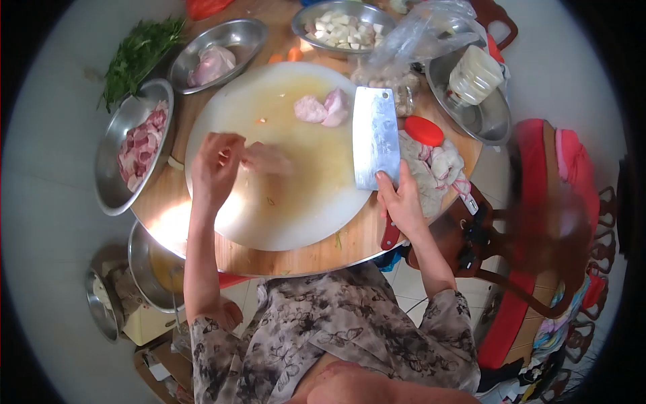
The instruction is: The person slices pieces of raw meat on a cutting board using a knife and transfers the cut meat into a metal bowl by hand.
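Observation:
A round white cutting board (269, 215) lies on the wooden table. Over its left part is my left hand (219, 165), fingers bent, with a pale pink piece of meat (269, 160), blurred by motion, at its fingertips. In my right hand (402, 202) is the red-brown handle of a wide cleaver (375, 138), its blade lying over the board's right edge. Two more pale pieces of meat (321, 109) rest near the board's upper right. Small orange and white scraps (261, 120) are scattered on the board.
Around the board stand metal bowls: cut red meat (142, 145) at left, one pale piece (212, 66) at upper left, white cubes (343, 30) at top. Green herbs (141, 57) lie upper left. A red lid (424, 130), cloth (441, 165) and plastic bag (431, 30) are at right.

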